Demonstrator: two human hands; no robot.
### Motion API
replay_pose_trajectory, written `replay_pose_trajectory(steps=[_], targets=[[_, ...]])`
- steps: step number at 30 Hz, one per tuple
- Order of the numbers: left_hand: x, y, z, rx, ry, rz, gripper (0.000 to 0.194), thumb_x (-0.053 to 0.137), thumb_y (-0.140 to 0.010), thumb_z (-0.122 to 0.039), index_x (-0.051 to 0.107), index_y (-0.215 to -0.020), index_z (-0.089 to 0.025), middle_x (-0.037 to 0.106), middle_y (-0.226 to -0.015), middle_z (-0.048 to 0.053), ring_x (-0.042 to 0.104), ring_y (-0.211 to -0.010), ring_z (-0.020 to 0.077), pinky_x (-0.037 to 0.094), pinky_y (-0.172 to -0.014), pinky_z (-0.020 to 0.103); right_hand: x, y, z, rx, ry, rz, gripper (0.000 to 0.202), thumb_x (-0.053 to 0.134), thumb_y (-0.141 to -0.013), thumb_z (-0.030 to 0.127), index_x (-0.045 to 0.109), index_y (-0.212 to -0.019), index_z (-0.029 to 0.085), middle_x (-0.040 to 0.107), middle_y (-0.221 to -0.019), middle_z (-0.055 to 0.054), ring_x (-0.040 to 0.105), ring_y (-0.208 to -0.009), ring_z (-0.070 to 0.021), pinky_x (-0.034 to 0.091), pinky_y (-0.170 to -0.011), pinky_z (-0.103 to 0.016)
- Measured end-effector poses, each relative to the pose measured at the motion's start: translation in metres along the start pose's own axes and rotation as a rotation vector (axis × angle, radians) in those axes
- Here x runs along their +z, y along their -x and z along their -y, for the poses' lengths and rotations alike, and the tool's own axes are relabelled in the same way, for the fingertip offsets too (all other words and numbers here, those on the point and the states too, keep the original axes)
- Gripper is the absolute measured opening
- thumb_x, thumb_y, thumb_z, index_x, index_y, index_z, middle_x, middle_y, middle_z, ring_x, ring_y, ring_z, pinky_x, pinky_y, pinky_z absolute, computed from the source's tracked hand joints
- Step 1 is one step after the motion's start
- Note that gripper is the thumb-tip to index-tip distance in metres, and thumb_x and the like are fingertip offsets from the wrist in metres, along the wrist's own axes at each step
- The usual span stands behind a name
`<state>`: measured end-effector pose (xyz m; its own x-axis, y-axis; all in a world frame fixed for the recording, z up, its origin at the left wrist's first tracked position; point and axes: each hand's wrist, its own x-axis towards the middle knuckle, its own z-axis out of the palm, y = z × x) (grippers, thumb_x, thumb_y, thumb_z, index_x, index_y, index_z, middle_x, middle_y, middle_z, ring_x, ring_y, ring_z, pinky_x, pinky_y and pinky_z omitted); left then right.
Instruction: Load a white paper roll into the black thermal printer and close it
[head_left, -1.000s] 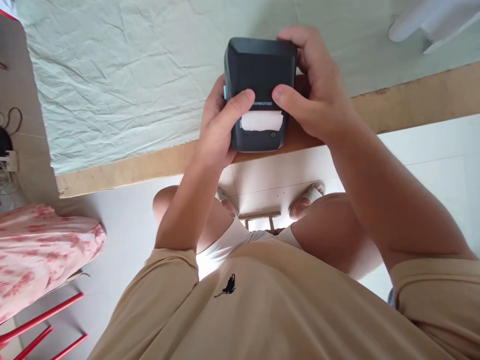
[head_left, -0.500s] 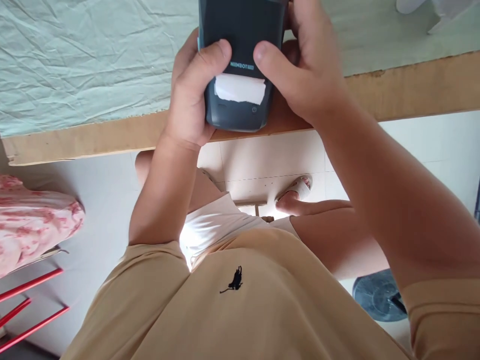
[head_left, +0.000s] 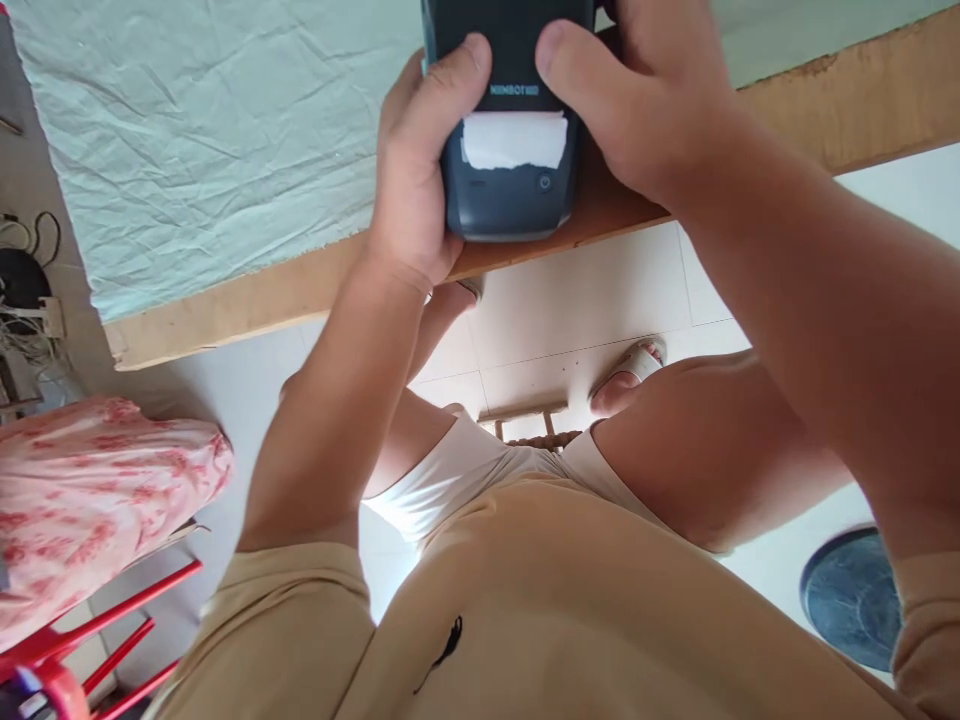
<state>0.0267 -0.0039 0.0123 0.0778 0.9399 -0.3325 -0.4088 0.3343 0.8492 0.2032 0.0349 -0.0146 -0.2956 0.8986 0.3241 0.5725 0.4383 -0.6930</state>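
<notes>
A dark portable label printer (head_left: 510, 205) is held between both hands over the table's front edge, its upper end cut off by the top of the view. White label paper (head_left: 514, 140) with a ragged edge sticks out of its slot, below the brand lettering. My left hand (head_left: 427, 150) wraps the printer's left side, thumb flat on the top face. On the other side my right hand (head_left: 645, 100) grips it, the thumb pressing near the lettering. Most fingers of both hands are hidden behind or beyond the printer.
A pale green cloth (head_left: 225, 150) covers the table, with a bare wooden edge (head_left: 247, 325) in front. At left are a pink patterned cloth (head_left: 112, 480), a red stool (head_left: 127, 610) and tangled cables (head_left: 30, 335). A dark round object (head_left: 855, 595) lies on the floor at right.
The view has shifted left, so more of the table's left corner, cables and red stool shows. Both hands keep their hold on the printer, which appears slightly higher and further right.
</notes>
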Motion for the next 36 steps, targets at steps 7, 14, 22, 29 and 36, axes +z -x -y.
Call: replay_pose_trajectory(steps=[7, 14, 22, 29, 36], targets=[[-0.014, -0.007, 0.0, 0.115, 0.086, 0.166, 0.007, 0.072, -0.106, -0.022, 0.072, -0.099, -0.023, 0.082, -0.089, -0.001, 0.082, -0.083, 0.0169, 0.066, -0.08, 0.029, -0.001, 0.005, -0.015, -0.066, -0.187, -0.019, 0.057, 0.063, -0.1, 0.06, 0.059, -0.143, 0.023, 0.075, -0.126, -0.007, 0.069, -0.108, -0.0221, 0.059, -0.088, -0.035], [-0.025, -0.012, -0.003, 0.054, 0.042, 0.318, 0.025, 0.081, -0.104, -0.041, 0.074, -0.119, -0.022, 0.084, -0.101, 0.001, 0.088, -0.102, 0.0249, 0.072, -0.077, 0.031, 0.007, 0.01, -0.018, 0.068, -0.225, -0.082, 0.076, 0.071, -0.084, 0.09, 0.063, -0.136, 0.035, 0.074, -0.114, -0.003, 0.07, -0.085, -0.0232, 0.061, -0.073, -0.039], [-0.022, -0.014, -0.001, -0.063, 0.169, 0.111, 0.039, 0.061, -0.112, -0.053, 0.077, -0.092, -0.023, 0.088, -0.109, 0.005, 0.084, -0.132, 0.0323, 0.075, -0.101, 0.043, 0.009, 0.023, -0.012, 0.127, -0.213, -0.071, 0.067, 0.068, -0.096, 0.076, 0.058, -0.151, 0.038, 0.077, -0.121, -0.006, 0.072, -0.088, -0.0272, 0.065, -0.078, -0.046], [-0.028, -0.013, 0.0, -0.037, 0.034, 0.074, 0.034, 0.07, -0.108, -0.055, 0.079, -0.099, -0.023, 0.087, -0.103, 0.006, 0.086, -0.118, 0.031, 0.076, -0.096, 0.043, 0.008, 0.028, -0.018, 0.077, -0.293, 0.005, 0.078, 0.066, -0.097, 0.083, 0.05, -0.16, 0.04, 0.076, -0.131, -0.005, 0.076, -0.09, -0.026, 0.067, -0.079, -0.045], [-0.029, -0.013, 0.002, -0.02, 0.001, 0.037, 0.043, 0.064, -0.11, -0.064, 0.077, -0.096, -0.026, 0.085, -0.101, 0.004, 0.083, -0.127, 0.03, 0.076, -0.095, 0.04, 0.003, 0.028, -0.009, -0.027, -0.167, -0.184, 0.079, 0.081, -0.085, 0.083, 0.065, -0.148, 0.039, 0.075, -0.125, -0.009, 0.076, -0.116, -0.0383, 0.067, -0.097, -0.059]])
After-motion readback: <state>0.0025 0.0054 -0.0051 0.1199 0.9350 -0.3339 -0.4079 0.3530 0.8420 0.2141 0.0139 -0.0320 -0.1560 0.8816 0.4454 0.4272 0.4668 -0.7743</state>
